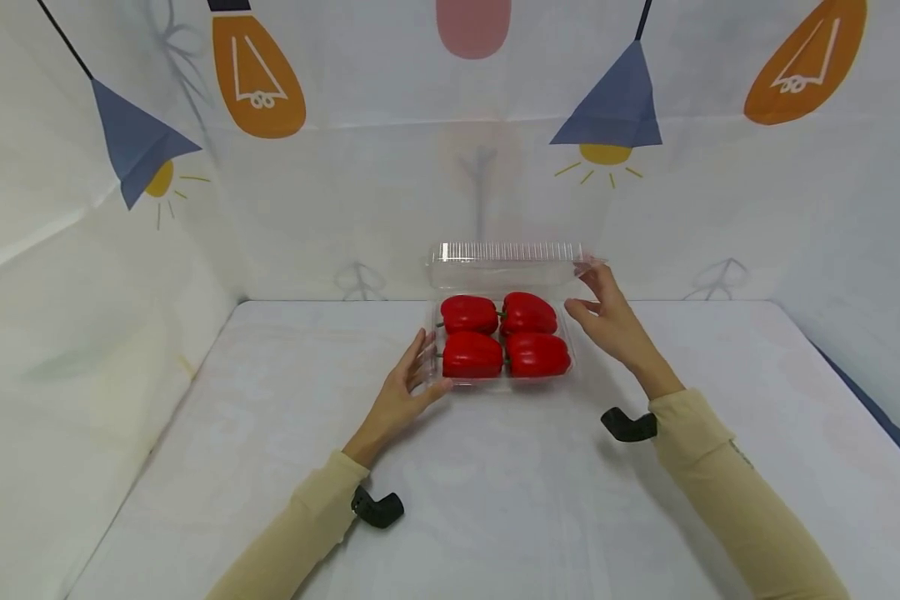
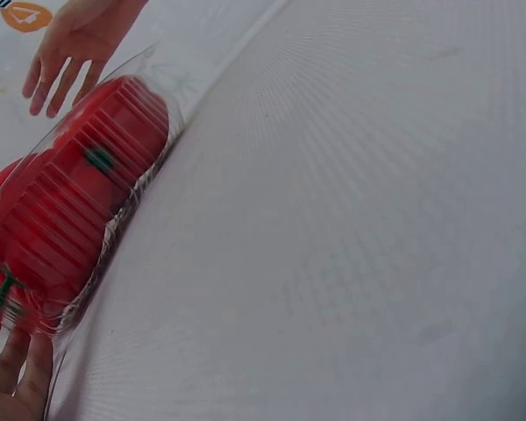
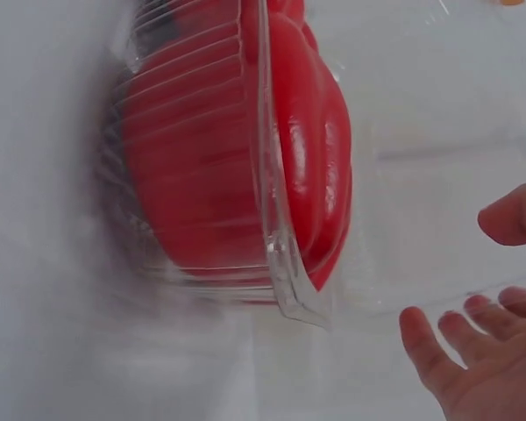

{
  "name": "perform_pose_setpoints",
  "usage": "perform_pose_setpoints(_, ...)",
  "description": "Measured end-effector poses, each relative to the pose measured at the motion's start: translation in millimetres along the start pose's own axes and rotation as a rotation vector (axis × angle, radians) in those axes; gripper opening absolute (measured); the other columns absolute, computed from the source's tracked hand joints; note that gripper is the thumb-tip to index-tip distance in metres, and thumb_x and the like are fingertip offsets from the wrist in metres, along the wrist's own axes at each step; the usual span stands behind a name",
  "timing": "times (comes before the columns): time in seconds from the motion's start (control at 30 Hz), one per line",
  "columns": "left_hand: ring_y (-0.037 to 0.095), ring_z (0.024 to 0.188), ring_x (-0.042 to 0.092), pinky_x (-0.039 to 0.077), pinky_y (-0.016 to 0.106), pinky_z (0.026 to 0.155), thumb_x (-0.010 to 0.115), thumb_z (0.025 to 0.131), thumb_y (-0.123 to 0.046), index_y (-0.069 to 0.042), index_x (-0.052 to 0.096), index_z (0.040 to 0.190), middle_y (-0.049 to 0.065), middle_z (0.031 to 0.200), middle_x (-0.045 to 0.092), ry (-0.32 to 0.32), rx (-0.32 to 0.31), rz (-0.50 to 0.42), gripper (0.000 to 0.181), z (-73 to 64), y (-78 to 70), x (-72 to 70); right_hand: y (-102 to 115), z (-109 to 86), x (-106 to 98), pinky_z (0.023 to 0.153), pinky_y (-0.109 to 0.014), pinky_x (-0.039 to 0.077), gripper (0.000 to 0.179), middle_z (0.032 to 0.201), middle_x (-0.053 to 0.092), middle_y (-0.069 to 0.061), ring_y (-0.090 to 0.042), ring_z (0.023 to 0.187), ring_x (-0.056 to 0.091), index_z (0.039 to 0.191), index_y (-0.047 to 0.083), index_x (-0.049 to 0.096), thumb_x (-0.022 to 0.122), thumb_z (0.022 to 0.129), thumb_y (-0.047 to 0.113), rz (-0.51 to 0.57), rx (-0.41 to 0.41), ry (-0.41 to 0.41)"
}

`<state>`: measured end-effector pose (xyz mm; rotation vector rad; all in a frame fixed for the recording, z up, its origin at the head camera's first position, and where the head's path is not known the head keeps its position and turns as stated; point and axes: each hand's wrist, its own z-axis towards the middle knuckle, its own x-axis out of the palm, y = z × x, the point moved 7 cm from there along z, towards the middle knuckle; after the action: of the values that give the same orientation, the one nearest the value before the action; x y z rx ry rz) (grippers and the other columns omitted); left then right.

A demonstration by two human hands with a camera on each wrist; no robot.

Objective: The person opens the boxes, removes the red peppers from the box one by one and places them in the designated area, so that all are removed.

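Beige-sleeved hands (image 1: pixel 405 387) (image 1: pixel 609 321) reach forward, loosely spread, flanking the plastic box (image 3: pixel 282 272).

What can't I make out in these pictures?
Undersides of the red peppers: head view, hidden by their own tops.
Part of the left hand: left wrist view, cut off by the left edge.
The pink wall shape: head view, cut off by the top edge.

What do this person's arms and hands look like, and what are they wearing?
The left arm has a long, pale yellow-beige sleeve, and the right arm has a matching sleeve with a small dark mark near its cuff. A black bent piece sticks out by each wrist. The left hand and right hand wear no gloves.
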<state>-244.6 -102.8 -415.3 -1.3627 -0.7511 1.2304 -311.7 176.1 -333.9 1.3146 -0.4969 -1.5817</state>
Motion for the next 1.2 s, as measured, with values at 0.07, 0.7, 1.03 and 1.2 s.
perform_pose_setpoints(0.07,0.027,0.143,0.029,0.036,0.044,0.109,0.068,0.086,-0.015,-0.012,0.009,0.153,0.007,0.157,0.023,0.0,0.001,0.001,0.088,0.1,0.2,0.2,-5.6,1.4,1.1,0.103,-0.058,0.037,0.062,0.149,0.025,-0.016,-0.031,0.144,0.022,0.145,0.005,0.018,0.052,0.093,0.005,-0.007,0.038,0.013)
perform_pose_setpoints(0.7,0.026,0.143,0.029,0.036,0.043,0.109,0.068,0.086,-0.016,-0.013,0.009,0.153,0.007,0.157,0.023,0.004,-0.013,0.02,0.089,0.2,1.9,1.6,-20.7,22.0,2.4,0.116,-0.051,0.021,0.074,0.159,0.014,-0.011,-0.025,0.147,0.012,0.152,0.009,0.003,0.05,0.095,0.009,0.154,0.173,0.058)
perform_pose_setpoints(1.03,0.024,0.143,0.029,0.036,0.042,0.109,0.068,0.086,-0.018,-0.013,0.009,0.153,0.005,0.157,0.024,0.002,-0.025,0.036,0.089,1.1,2.5,0.8,-28.2,29.3,5.7,0.114,-0.052,0.023,0.077,0.159,0.01,-0.011,-0.028,0.147,0.011,0.152,0.009,-0.004,0.049,0.096,0.009,0.11,0.234,0.089)
perform_pose_setpoints(1.2,0.025,0.143,0.029,0.036,0.042,0.109,0.068,0.086,-0.018,-0.017,0.009,0.153,0.005,0.157,0.024,-0.003,-0.03,0.044,0.088,1.1,2.5,-0.1,-33.9,33.0,7.7,0.113,-0.053,0.025,0.078,0.159,0.011,-0.009,-0.029,0.147,0.014,0.153,0.014,-0.003,0.05,0.096,0.014,0.075,0.235,0.083)
